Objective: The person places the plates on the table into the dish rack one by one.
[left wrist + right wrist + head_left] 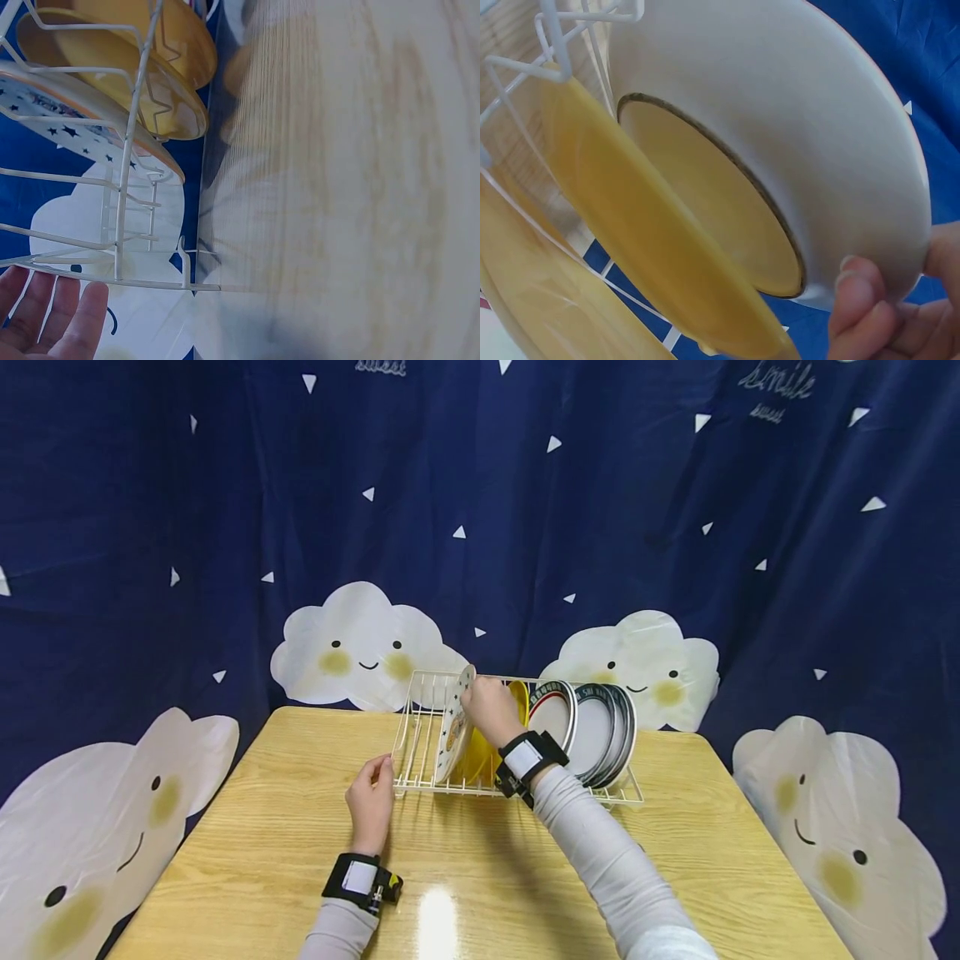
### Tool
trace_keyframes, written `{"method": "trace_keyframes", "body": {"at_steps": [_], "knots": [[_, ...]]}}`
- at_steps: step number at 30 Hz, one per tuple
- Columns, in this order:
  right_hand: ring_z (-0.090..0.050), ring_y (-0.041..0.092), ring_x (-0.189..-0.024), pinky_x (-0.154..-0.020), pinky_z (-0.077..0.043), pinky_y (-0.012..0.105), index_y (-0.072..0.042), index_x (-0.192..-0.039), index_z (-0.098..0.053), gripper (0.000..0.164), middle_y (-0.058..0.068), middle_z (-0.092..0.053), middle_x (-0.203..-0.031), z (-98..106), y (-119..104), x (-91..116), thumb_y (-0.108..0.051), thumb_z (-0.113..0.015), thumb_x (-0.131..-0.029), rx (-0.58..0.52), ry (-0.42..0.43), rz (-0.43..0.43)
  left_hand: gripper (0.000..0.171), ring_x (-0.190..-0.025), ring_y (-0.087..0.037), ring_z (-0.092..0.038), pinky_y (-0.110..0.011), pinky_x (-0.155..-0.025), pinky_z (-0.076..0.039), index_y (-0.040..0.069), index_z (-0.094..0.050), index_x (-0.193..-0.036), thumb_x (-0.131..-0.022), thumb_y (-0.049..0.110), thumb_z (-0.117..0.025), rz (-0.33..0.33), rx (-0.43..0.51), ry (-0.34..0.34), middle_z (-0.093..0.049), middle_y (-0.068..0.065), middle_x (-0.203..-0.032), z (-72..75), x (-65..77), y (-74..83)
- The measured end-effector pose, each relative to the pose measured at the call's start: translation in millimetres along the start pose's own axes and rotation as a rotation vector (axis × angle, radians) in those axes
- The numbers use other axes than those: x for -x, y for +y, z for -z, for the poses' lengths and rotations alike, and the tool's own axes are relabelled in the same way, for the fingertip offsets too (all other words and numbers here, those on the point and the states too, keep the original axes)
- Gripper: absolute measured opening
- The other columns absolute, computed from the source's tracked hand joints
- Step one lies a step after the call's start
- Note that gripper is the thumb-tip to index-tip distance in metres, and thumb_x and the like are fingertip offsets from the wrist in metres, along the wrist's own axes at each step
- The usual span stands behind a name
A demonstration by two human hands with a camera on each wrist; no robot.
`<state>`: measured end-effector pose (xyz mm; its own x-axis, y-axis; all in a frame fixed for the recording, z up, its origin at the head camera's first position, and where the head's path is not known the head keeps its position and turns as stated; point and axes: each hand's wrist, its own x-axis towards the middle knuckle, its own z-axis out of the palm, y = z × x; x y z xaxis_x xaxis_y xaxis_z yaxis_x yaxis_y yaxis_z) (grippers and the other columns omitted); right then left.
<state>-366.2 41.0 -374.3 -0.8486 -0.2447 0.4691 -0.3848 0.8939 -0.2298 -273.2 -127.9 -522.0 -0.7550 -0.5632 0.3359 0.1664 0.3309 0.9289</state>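
My right hand pinches the rim of a white plate with star prints, thumb on one face and fingers on the other. The plate stands upright and slightly tilted in the white wire dish rack. In the right wrist view its plain underside faces the camera, beside a yellow plate. My left hand is at the rack's left front corner. In the left wrist view its fairly straight fingers touch the end rail.
Right of the yellow plates, a white plate with a dark patterned rim and several dark-rimmed plates stand in the rack. The rack is on a wooden table, before a dark blue curtain with clouds.
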Motion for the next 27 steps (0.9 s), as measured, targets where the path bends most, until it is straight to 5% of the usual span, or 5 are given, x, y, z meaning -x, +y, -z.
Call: {"method": "trace_keyframes", "body": {"at_steps": [16, 27], "knots": [[-0.055, 0.022, -0.053, -0.045, -0.040, 0.031, 0.002, -0.084, -0.057, 0.013, 0.007, -0.050, -0.063, -3.0, -7.4, -0.9, -0.010, -0.057, -0.090, -0.054, -0.057, -0.028, 0.021, -0.087, -0.029, -0.068, -0.037, -0.077, -0.051, 0.003, -0.073, -0.103, -0.094, 0.018, -0.062, -0.016, -0.031, 0.040, -0.075, -0.014, -0.094, -1.4, -0.4, -0.2], [-0.061, 0.024, -0.064, -0.051, -0.047, 0.032, 0.005, -0.102, -0.059, 0.026, 0.016, -0.065, -0.080, 1.8, -11.5, 0.4, -0.018, -0.056, -0.091, -0.090, -0.138, -0.091, 0.023, -0.088, -0.030, -0.068, -0.040, -0.078, -0.052, 0.002, -0.073, -0.105, -0.095, 0.019, -0.061, -0.016, -0.022, 0.027, -0.074, -0.016, -0.095, -0.8, 0.8, 1.3]]}}
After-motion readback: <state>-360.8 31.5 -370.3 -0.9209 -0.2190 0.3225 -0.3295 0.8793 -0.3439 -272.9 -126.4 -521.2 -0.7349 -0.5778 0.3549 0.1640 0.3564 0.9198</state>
